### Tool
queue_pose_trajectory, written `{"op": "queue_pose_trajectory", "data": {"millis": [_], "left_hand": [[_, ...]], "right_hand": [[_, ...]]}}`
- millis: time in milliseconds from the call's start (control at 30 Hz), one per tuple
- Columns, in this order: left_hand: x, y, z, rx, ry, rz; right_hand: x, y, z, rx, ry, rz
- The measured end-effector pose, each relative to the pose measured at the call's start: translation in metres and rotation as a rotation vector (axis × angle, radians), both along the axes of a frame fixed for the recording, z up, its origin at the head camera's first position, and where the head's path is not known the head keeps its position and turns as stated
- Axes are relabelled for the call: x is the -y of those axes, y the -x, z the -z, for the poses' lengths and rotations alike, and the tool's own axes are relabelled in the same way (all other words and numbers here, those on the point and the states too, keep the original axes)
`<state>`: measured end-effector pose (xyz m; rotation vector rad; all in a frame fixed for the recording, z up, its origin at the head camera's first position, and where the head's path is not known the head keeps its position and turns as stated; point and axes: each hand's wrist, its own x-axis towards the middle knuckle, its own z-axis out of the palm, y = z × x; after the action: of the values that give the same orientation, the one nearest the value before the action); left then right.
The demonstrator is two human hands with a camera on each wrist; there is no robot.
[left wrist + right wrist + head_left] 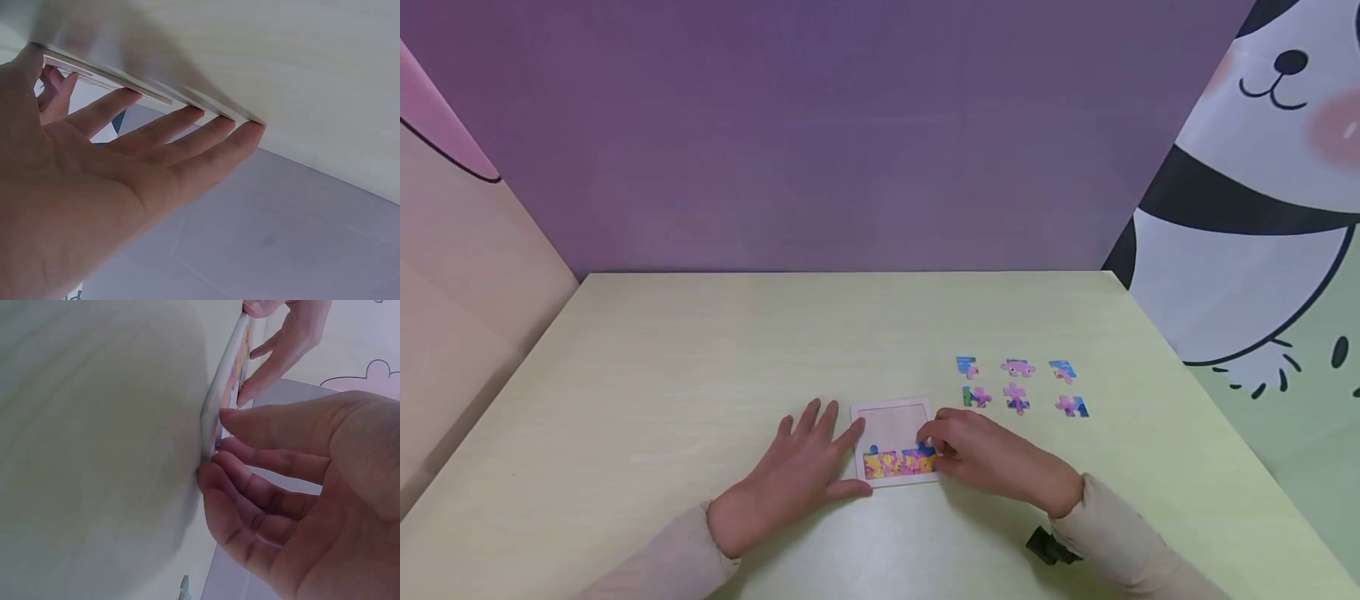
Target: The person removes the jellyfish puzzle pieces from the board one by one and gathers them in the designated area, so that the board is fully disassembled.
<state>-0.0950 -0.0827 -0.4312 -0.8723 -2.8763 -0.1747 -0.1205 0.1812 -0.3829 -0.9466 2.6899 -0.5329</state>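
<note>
A square white puzzle frame [891, 410] lies on the table, with joined yellow, pink and blue pieces [882, 464] along its near row. My left hand [797, 467] rests spread and flat, its thumb and index finger touching the frame's left side. With thumb and curled fingers, my right hand [992, 454] pinches a blue-topped puzzle piece [922, 451] at the right end of that row. The fingertips partly hide this piece. In the right wrist view, the thumb presses down just inside the edge of the frame [212, 415].
Several loose puzzle pieces stand in two rows at the right: a pink eyed piece [1018, 367] is in the far row, a pink-and-blue piece [1072, 406] in the near one. A black object [1049, 547] shows beneath the right sleeve. A purple wall [850, 150] closes off the table's far edge.
</note>
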Motion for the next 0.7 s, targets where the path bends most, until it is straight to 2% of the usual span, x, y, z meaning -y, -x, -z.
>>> {"op": "queue_pose_trajectory", "data": {"millis": [167, 267, 400, 533, 700], "left_hand": [[-0.001, -0.005, 0.000, -0.044, 0.040, 0.039], [-0.003, -0.008, -0.002, -0.087, 0.046, 0.120], [-0.006, -0.013, -0.005, -0.092, 0.041, 0.231], [-0.008, -0.016, -0.006, -0.054, 0.044, 0.251], [-0.009, -0.016, -0.005, -0.066, 0.031, 0.260]], "right_hand": [[0.002, -0.002, 0.003, -0.020, -0.009, -0.001], [0.002, -0.002, 0.003, -0.041, -0.011, -0.006], [0.003, -0.002, 0.004, -0.070, -0.018, -0.011], [0.002, -0.002, 0.004, -0.083, -0.021, -0.011], [0.000, -0.002, 0.004, -0.075, -0.012, -0.002]]}}
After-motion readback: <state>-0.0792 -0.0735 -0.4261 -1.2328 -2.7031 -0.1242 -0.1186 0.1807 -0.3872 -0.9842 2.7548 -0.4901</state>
